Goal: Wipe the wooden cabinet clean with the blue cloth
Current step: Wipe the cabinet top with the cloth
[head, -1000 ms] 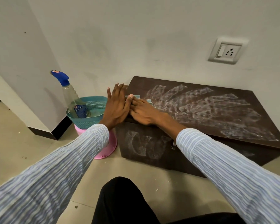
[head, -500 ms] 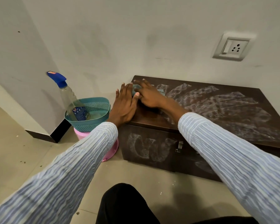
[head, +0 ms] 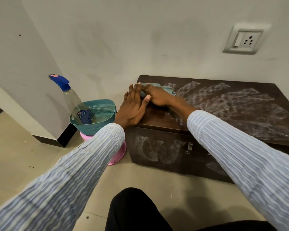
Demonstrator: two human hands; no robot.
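A low dark wooden cabinet (head: 232, 114) stands against the wall, its top and front smeared with white streaks. The blue cloth (head: 165, 88) lies near the top's far left corner. My right hand (head: 157, 97) presses flat on the cloth with fingers stretched out, hiding most of it. My left hand (head: 133, 105) rests flat, fingers straight, against the cabinet's left edge, its thumb touching the right hand. The strip of the top nearest my hands looks darker and free of streaks.
A spray bottle (head: 77, 104) with a blue nozzle leans in a teal basket (head: 100, 117) on a pink stool (head: 118, 152) just left of the cabinet. A wall socket (head: 244, 40) sits above. A metal latch (head: 189, 147) hangs on the cabinet front. My dark-clad knee (head: 132, 209) is below.
My right hand has pushed the cloth from the front left edge toward the far left corner of the top. The left hand followed along the left edge.
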